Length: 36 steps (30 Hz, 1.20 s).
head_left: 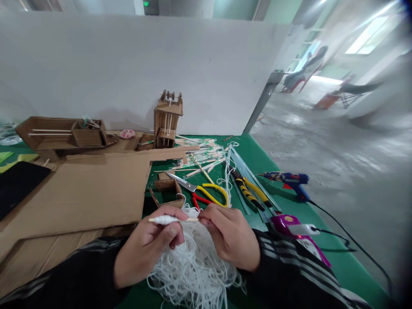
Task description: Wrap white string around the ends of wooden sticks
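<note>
My left hand (146,246) pinches a thin wooden stick (174,219) with white string wound round its middle. My right hand (230,236) grips the stick's right end with closed fingers. Both hands hover over a loose tangle of white string (193,268) on the green table (347,266). Just beyond the hands sit a small cardboard box piece (167,189) and yellow-handled scissors (206,193).
A large cardboard sheet (80,193) lies at left, with cardboard models (64,135) and a cardboard tower (167,120) behind. Loose sticks (199,156), pliers (249,193), a blue glue gun (289,180) and a purple device (296,234) with cable lie right. A white wall (128,73) backs the table.
</note>
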Available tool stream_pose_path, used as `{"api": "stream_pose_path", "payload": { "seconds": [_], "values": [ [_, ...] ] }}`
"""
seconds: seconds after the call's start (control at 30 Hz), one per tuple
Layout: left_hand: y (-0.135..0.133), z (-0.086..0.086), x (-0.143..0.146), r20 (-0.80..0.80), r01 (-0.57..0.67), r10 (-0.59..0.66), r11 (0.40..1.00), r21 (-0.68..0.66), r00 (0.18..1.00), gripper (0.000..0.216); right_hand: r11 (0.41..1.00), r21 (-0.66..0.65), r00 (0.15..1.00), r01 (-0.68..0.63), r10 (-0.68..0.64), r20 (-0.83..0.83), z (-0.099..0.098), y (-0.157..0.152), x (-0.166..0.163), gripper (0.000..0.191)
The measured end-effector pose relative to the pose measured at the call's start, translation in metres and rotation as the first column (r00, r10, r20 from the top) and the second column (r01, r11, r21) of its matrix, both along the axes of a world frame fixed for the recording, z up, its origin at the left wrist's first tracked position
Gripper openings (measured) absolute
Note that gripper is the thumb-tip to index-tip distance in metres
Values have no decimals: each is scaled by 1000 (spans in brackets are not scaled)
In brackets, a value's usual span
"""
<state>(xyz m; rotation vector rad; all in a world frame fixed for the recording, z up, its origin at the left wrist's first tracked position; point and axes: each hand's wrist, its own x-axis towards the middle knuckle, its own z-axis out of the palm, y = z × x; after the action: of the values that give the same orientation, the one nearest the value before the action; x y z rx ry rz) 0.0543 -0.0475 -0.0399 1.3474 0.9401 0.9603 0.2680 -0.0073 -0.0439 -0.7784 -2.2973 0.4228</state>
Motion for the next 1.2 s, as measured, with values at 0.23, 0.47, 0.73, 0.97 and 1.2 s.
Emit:
{"api": "stream_pose_path", "payload": {
  "seconds": [0.23,0.47,0.73,0.97,1.2],
  "values": [
    [0,-1,-1,-1,10,-10,1000,28,1000,20,1000,-7,1000,19,-19,7,1,0,0,12],
    [0,-1,-1,6,10,-10,999,38,1000,19,998,20,998,58,-58,5,-1,-1,0,2],
    [0,-1,-1,16,-5,4,999,35,1000,19,998,1,998,70,-70,7,-1,-1,0,3],
    [0,-2,-2,-12,-14,14,1000,21,1000,19,998,-3,998,63,-63,8,1,-2,0,7],
    [0,-1,-2,-12,-24,24,999,21,1000,20,999,39,1000,6,-6,-3,1,-2,0,13]
  ]
}}
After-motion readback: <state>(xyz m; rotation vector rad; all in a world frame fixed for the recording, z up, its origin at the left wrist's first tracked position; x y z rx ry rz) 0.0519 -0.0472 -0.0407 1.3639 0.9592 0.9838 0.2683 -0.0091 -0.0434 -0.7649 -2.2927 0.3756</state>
